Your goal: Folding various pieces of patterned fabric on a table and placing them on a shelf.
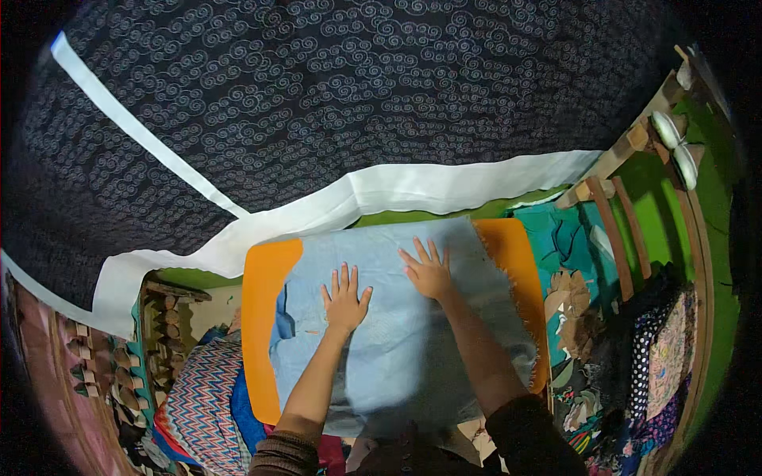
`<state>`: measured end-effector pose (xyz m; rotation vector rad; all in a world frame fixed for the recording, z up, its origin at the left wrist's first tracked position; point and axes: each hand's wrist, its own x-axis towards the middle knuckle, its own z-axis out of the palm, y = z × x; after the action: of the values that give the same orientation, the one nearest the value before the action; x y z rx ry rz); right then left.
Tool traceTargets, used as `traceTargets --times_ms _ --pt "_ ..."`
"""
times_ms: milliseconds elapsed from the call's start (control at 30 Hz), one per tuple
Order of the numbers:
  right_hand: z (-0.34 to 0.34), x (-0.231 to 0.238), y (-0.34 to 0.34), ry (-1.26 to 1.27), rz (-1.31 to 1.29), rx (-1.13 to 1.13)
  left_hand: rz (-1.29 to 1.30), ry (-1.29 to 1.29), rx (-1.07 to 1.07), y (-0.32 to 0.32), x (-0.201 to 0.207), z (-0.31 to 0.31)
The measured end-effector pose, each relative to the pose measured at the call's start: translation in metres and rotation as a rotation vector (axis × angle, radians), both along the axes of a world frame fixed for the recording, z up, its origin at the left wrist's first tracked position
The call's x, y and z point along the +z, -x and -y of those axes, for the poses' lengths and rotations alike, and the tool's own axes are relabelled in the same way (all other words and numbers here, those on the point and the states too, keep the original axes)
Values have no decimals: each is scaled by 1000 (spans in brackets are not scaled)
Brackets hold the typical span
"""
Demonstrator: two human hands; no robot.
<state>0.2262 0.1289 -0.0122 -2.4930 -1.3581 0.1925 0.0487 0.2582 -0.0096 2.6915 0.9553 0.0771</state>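
A light blue denim cloth (381,317) with a frayed right edge lies spread over an orange tabletop (260,317). Flat on the cloth, left of its middle, rests my left hand (345,300) with its fingers spread. My right hand (429,271) lies farther back and to the right on the same cloth, fingers apart. Neither hand holds anything. At the cloth's left edge a darker blue piece (283,317) is folded or bunched. Shadow from my body falls across the near part of the denim.
Behind the table hangs a black curtain with swirl patterns (381,95) and a white border (468,184). Left of it lies zigzag-patterned fabric (208,397). On the right are a wooden rack (613,234), brown scraps (570,309), and polka-dot and floral cloths (665,357).
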Motion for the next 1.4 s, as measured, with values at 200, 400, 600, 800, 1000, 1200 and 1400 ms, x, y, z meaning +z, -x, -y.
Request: traceTargets --times_ms 200,400,600,800,1000,1200,1400 --pt "-6 -1 -6 -66 115 70 -25 -42 38 -12 -5 -9" --pt "42 20 61 -85 94 85 7 -10 31 -10 1 -19" --pt "129 11 112 -40 40 89 128 -5 -56 46 13 68" --pt "198 23 140 -23 99 102 139 12 -202 124 19 206" --pt "256 37 174 -36 277 95 128 -119 -141 158 13 266" --pt "330 1 185 -40 229 44 115 -141 -81 191 -4 312" --pt "363 -16 196 28 382 75 44 -160 -71 211 -11 323"
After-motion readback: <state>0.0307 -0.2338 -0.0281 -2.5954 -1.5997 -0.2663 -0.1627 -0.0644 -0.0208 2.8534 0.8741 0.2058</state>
